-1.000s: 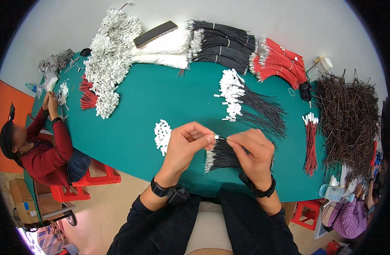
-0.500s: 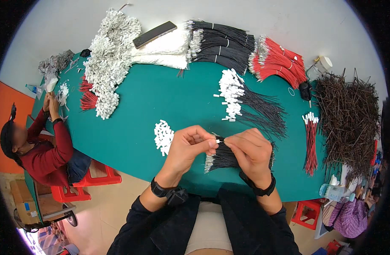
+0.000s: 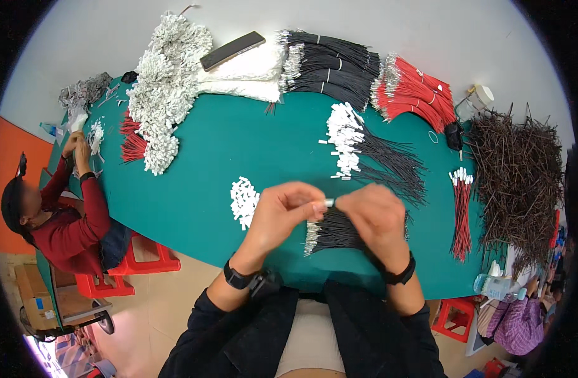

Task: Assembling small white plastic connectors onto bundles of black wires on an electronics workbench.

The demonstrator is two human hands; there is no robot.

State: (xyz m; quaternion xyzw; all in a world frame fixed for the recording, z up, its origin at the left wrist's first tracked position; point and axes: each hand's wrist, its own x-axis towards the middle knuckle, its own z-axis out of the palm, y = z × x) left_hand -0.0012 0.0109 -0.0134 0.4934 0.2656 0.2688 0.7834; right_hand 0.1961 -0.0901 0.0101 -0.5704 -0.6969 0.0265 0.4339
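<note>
Over the table's near edge, my left hand [image 3: 284,213] pinches a small white connector housing [image 3: 329,203] between thumb and forefinger. Close by on its right is my right hand [image 3: 378,214], blurred, its fingers drawn together; whatever they hold is too small and smeared to name. Beneath the hands lies a bundle of black wires [image 3: 336,233] with metal terminals at its left end, partly covered by my right hand. To the left of my left hand is a loose pile of white connector housings [image 3: 243,200]. Beyond the hands lie black wires with white housings [image 3: 358,142] on their ends.
Banded black wire bundles [image 3: 330,63] and red wire bundles [image 3: 418,91] line the back of the green table [image 3: 207,138]. A white connector heap [image 3: 166,82] stands left of them. Dark wires [image 3: 515,176] pile at right. A co-worker [image 3: 68,220] sits at left.
My right hand has shifted slightly and its fingers are now blurred. The white housing in my left hand now shows more clearly between the hands.
</note>
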